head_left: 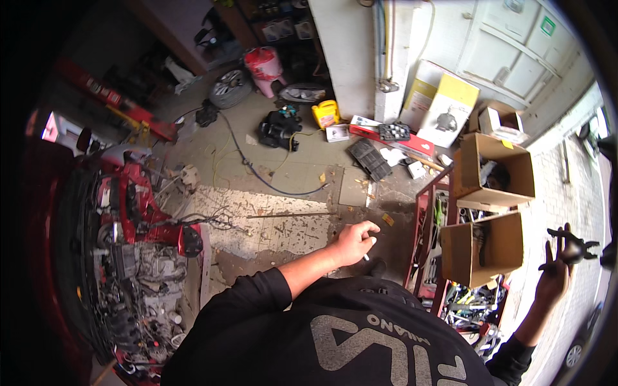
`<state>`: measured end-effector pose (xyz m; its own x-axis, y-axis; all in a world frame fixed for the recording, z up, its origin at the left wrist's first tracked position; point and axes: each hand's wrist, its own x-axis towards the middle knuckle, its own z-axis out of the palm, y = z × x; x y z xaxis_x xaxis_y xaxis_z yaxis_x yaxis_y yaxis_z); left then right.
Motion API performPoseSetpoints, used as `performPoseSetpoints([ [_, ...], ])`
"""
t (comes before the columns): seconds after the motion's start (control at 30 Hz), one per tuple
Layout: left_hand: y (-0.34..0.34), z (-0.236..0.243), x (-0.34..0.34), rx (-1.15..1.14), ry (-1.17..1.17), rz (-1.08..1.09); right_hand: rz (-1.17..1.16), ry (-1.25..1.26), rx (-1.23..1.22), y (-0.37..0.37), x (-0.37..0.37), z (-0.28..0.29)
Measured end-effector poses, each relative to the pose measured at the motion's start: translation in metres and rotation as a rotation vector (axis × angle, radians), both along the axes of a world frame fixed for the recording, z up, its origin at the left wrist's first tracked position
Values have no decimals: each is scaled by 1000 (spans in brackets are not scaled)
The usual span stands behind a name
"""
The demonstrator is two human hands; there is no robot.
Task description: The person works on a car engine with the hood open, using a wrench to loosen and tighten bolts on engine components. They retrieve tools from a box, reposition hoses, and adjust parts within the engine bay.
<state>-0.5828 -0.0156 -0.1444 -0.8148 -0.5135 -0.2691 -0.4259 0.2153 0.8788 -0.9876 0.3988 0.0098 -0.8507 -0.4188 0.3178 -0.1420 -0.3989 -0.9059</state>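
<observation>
My left hand [353, 244] is in front of my body, above the floor. Its fingers are curled, and a thin white stick [366, 257], much like a cigarette, pokes out below them. Far to the right, my right hand [552, 283] is raised with its fingers closed around a black part [570, 248]. That part has a rounded, shiny body with several short prongs; its exact kind I cannot make out. Left of this hand, an open cardboard box [502, 248] rests on a red tool cart [418, 241].
A red car with an exposed engine [151, 283] fills the left side. Another cardboard box [515, 170] stands on the cart, above scattered tools [470, 305]. A black hose [257, 174], a long thin rod [293, 214], a yellow jug [326, 114] and a dark tray [369, 159] lie about the floor.
</observation>
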Motion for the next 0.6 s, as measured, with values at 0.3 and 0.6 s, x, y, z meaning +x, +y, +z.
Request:
performPoseSetpoints([
  [0.3, -34, -21, 295, -153, 151, 732, 1124, -297, 67, -361, 255, -7],
  [0.6, -6, -41, 643, 123, 519, 1854, 1723, -399, 403, -530, 621, -9],
])
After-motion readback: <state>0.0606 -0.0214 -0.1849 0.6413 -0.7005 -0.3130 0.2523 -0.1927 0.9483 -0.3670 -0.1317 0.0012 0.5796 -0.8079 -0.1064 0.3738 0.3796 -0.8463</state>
